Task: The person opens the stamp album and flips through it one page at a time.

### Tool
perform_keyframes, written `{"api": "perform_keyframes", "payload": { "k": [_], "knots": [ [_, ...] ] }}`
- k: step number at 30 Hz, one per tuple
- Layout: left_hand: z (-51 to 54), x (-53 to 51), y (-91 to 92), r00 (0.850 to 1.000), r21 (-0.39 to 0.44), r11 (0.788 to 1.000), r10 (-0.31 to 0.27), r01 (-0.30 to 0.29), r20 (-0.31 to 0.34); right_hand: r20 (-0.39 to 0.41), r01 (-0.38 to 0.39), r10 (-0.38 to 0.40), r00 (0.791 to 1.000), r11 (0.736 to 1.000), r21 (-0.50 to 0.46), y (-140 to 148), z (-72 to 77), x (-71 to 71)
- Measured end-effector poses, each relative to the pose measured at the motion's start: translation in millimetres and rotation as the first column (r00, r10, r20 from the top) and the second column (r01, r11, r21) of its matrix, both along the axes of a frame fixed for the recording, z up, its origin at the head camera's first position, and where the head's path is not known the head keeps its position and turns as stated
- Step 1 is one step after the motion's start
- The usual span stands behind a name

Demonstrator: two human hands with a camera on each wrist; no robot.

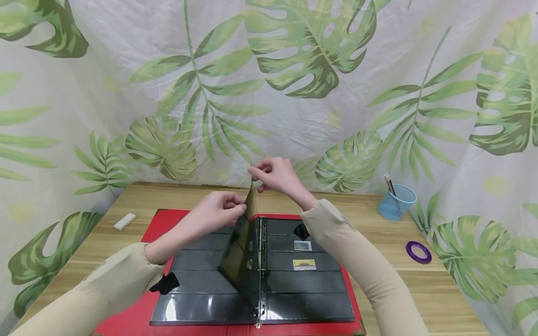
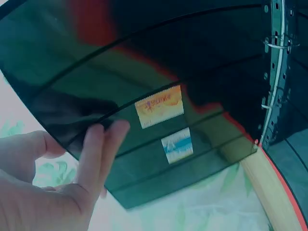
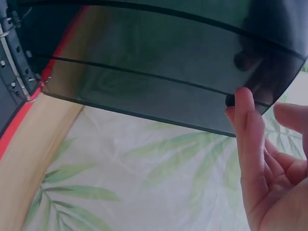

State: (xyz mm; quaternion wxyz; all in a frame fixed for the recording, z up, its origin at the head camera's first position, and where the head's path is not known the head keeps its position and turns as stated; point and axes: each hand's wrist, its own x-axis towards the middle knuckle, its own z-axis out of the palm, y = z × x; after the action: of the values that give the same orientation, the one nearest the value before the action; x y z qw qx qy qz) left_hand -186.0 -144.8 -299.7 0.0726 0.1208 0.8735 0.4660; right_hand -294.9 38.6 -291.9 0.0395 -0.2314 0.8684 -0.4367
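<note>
A black stamp album page (image 1: 240,252) stands raised from the ring binder (image 1: 168,215), which lies spread on the table. My left hand (image 1: 218,208) pinches the page's outer edge, fingers on its face. Near the top corner, my right hand (image 1: 275,176) holds the same page between thumb and fingers. In the left wrist view, an orange stamp (image 2: 160,107) and a blue-and-white stamp (image 2: 177,145) sit in the strips of the lifted page. On the right-hand page below lie a blue-green stamp (image 1: 302,246) and a yellow stamp (image 1: 304,265) in separate strips.
At the table's right stands a blue mesh pen cup (image 1: 397,202) with pens. A purple tape roll (image 1: 418,252) lies in front of it. A small white block (image 1: 124,221) is on the left. A leaf-patterned cloth (image 1: 218,93) hangs behind the table.
</note>
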Motion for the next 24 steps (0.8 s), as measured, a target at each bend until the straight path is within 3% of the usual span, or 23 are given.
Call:
{"api": "perform_keyframes", "payload": {
  "k": [4,10,18,24],
  "knots": [
    [-2.6,3.8,-20.0,1.0,0.008,1.0,0.029,-0.029,0.012,-0.01,0.005,-0.005,1.0,1.0,-0.003,7,-7.5,0.8],
    [-14.8,9.0,-53.0,0.997,-0.001,0.998,0.068,-0.068,0.043,-0.046,0.028,-0.025,0.999,0.997,0.07,26,-26.8,4.5],
    [-44.8,18.6,-94.5,0.983,0.048,0.991,0.114,-0.122,0.144,-0.086,0.006,0.006,0.996,0.989,0.145,65,-73.8,9.1],
    [-68.1,26.3,-113.5,0.968,0.16,0.978,0.092,-0.132,0.234,-0.029,0.009,-0.004,1.0,0.985,0.172,106,-113.3,16.8]
  ]
}}
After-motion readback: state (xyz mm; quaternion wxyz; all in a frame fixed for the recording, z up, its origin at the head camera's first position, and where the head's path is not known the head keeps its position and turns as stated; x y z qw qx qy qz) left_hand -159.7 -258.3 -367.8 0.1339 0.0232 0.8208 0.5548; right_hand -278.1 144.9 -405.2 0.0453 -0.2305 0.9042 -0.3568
